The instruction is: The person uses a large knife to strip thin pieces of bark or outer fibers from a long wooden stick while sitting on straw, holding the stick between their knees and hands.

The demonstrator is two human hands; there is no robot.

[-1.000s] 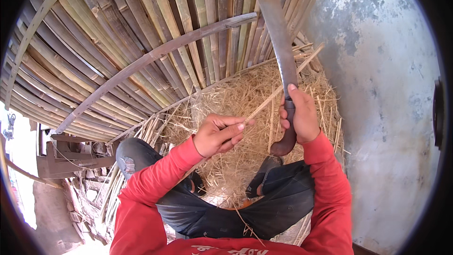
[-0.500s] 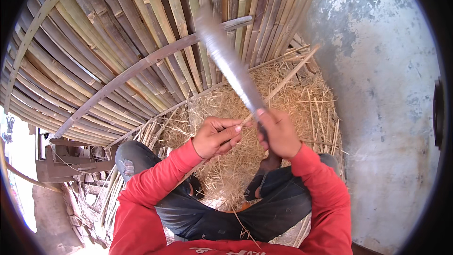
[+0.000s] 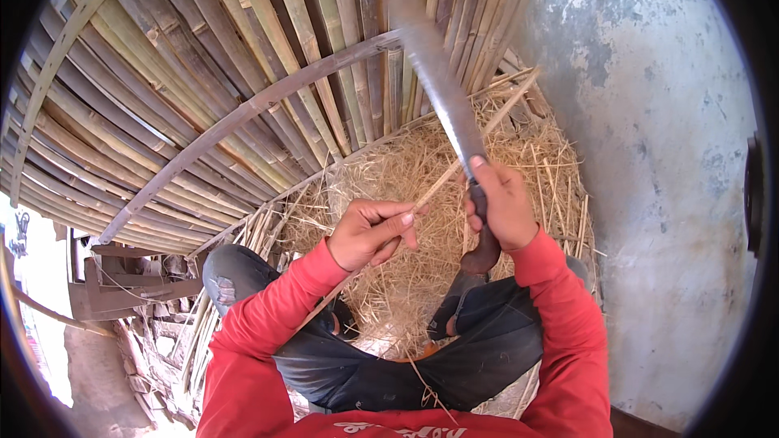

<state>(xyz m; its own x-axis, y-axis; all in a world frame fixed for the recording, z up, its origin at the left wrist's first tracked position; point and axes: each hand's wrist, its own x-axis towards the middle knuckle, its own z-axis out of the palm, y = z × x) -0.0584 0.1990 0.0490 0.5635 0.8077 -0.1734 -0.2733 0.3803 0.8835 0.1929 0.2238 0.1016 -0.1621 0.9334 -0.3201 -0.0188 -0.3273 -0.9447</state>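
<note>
A long, thin bamboo strip [image 3: 436, 185] is pinched between the thumb and fingers of my left hand [image 3: 373, 235]. It slants from below my left wrist up to the far right, passing behind the machete [image 3: 443, 101]. My right hand [image 3: 507, 203] is wrapped round the machete's dark, curved handle, its thumb up by the base of the blade. The broad blade points away and a little left, its tip blurred by motion. Whether the edge touches the strip I cannot tell. Beneath both hands lies a heap of pale bamboo shavings [image 3: 389, 284].
A wall of upright bamboo slats [image 3: 268, 24] with a curved crossbar [image 3: 251, 109] rises ahead and to the left. To the right stands a stained grey wall [image 3: 665, 195]. Several loose bamboo strips [image 3: 199, 341] lie by my left knee. My bent legs [image 3: 406, 381] frame the shavings.
My right hand has moved right, carrying the machete away from my left hand, and the blade's tip has swung right too. The left hand keeps its pinch on the strip, almost in place.
</note>
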